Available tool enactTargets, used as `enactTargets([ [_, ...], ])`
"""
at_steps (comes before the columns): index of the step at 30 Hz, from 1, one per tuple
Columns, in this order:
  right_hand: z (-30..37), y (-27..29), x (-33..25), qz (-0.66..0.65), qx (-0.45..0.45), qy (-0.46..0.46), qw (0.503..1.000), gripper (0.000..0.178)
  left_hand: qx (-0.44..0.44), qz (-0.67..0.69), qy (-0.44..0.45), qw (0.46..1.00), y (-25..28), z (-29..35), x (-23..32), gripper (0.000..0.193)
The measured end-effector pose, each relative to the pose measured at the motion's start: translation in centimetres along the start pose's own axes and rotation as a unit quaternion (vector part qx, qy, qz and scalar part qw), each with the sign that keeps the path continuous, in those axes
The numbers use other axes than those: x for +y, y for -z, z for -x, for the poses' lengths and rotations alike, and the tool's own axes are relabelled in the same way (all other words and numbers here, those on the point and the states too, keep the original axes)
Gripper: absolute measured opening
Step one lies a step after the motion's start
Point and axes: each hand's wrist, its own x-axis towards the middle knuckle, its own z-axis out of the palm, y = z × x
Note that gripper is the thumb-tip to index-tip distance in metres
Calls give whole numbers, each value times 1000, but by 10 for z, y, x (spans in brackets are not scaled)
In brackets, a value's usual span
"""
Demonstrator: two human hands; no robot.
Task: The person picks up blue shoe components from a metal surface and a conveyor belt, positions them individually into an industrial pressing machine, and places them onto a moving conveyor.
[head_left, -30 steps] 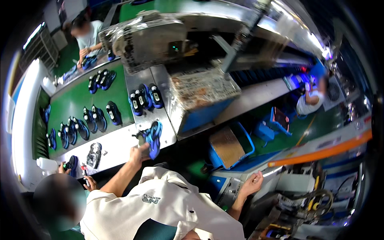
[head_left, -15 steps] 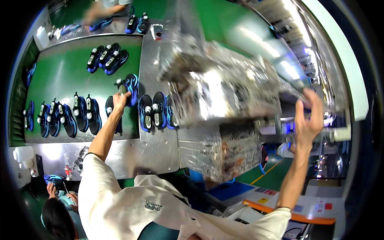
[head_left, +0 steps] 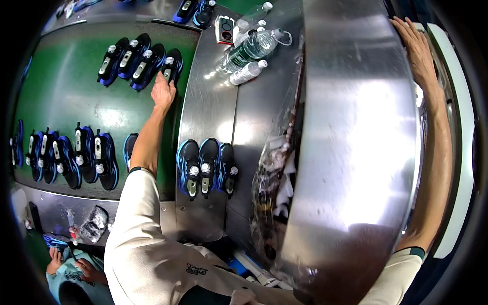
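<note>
My left hand (head_left: 163, 92) is closed on the near end of a black sneaker (head_left: 173, 62) with a blue sole, a silvery insert and a white knob inside. This sneaker stands on the green belt (head_left: 96, 104), at the right end of a far row of similar sneakers (head_left: 144, 68). My right hand (head_left: 416, 46) is stretched out at the far right, its fingers extended over the far end of a big metal housing (head_left: 356, 127). That hand holds nothing I can see. Another sneaker (head_left: 130, 147) is partly hidden behind my left forearm.
A row of sneakers (head_left: 81, 157) lies near left on the belt. Three sneakers (head_left: 205, 168) stand on the steel ledge (head_left: 203, 109). Plastic bottles (head_left: 251, 51) and a small device (head_left: 224, 30) lie beyond. A co-worker (head_left: 76, 277) handles a blue shoe at lower left.
My left hand has carried a sneaker away from me to the far row's right end. My right hand has reached forward and right. The view has turned, bringing the metal housing close.
</note>
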Motion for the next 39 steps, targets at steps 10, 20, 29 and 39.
enactTargets([
  [10, 43, 14, -18, 18, -58, -129, 990, 63, -1, 75, -105, 992, 3, 27, -40, 85],
  [20, 230, 210, -52, -243, 69, -460, 851, 72, -466, 361, 37, 807, 225, 398, 87, 14],
  [29, 463, 393, -200, -491, 82, -640, 585, 70, -755, 506, -176, 378, 250, 504, 351, 110],
  [39, 639, 518, -517, -421, 412, -790, 170, 66, -901, 362, 104, 215, 274, 761, 333, 47],
])
